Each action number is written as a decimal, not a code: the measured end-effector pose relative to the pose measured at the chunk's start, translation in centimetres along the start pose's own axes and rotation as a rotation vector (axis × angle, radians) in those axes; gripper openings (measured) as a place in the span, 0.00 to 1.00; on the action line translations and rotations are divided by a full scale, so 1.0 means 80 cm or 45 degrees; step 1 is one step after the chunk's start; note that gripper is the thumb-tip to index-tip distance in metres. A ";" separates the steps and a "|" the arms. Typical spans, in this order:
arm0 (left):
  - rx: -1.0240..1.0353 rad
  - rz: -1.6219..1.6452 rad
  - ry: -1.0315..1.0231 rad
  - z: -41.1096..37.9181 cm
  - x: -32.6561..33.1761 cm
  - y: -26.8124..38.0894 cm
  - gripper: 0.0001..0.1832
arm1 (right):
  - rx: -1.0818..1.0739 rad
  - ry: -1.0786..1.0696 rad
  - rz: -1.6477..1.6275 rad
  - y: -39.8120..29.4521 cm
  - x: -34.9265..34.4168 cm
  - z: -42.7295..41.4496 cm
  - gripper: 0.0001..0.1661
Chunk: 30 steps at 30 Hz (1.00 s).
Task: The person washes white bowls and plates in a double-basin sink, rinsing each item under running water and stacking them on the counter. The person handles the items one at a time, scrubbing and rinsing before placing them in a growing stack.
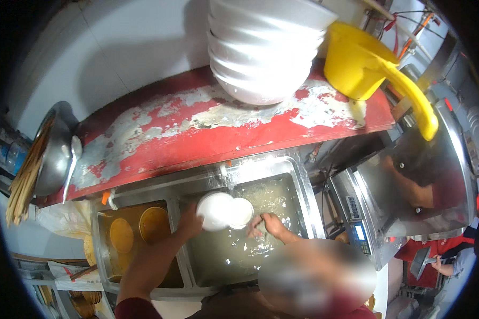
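My left hand (192, 219) grips the rim of a round white dish (214, 210) over the right-hand sink basin (201, 271). A smaller white bowl (242, 213) overlaps the dish on its right; whether my fingers hold it too is hidden. Just right of the smaller bowl, at the cloudy water (231, 259), is my right hand (274, 226) with bent fingers. A pale greyish patch shows by its fingertips, too unclear to name. In the left basin (179, 275), two round dishes (121, 235) lie under brown liquid.
Above the sink runs a red shelf (219, 141) with peeling paint. It bears stacked white bowls (263, 60), a yellow dipper (355, 60) and a metal bowl (56, 159) of chopsticks (24, 187). A digital scale (359, 231) stands right; another person's hand (437, 263) holds a tool.
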<state>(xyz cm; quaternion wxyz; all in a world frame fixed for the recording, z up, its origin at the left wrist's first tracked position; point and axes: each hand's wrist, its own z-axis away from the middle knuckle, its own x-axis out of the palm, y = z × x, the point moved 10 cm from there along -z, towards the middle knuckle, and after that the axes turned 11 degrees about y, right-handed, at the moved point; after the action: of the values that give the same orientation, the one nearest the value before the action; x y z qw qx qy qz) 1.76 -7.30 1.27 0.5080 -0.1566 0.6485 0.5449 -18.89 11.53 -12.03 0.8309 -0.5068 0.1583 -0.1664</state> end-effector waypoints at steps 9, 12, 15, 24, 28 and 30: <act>-0.746 0.653 -0.303 0.180 -0.212 0.072 0.23 | -0.055 0.042 -0.254 -0.030 -0.039 0.116 0.21; -0.406 0.841 -0.082 0.135 -0.308 0.176 0.20 | 0.296 -0.110 -0.720 0.017 -0.011 0.114 0.21; -0.293 0.825 0.138 0.084 -0.364 0.231 0.17 | 0.168 0.083 -0.295 -0.082 0.002 0.161 0.22; -0.444 0.886 0.127 -0.008 -0.345 0.284 0.29 | -0.332 0.257 0.545 -0.038 0.036 0.042 0.22; 0.001 0.873 0.288 0.028 -0.364 0.284 0.32 | -0.459 0.003 1.165 -0.087 0.092 0.011 0.29; 0.292 0.892 0.428 0.086 -0.356 0.286 0.24 | -0.527 -0.128 1.527 -0.061 0.110 -0.017 0.27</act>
<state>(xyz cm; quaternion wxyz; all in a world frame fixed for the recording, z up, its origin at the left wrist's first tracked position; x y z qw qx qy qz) 0.21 -3.18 38.19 0.1926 0.0445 0.7933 0.5759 -12.16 4.54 -9.11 0.6710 -0.4875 0.4041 0.3859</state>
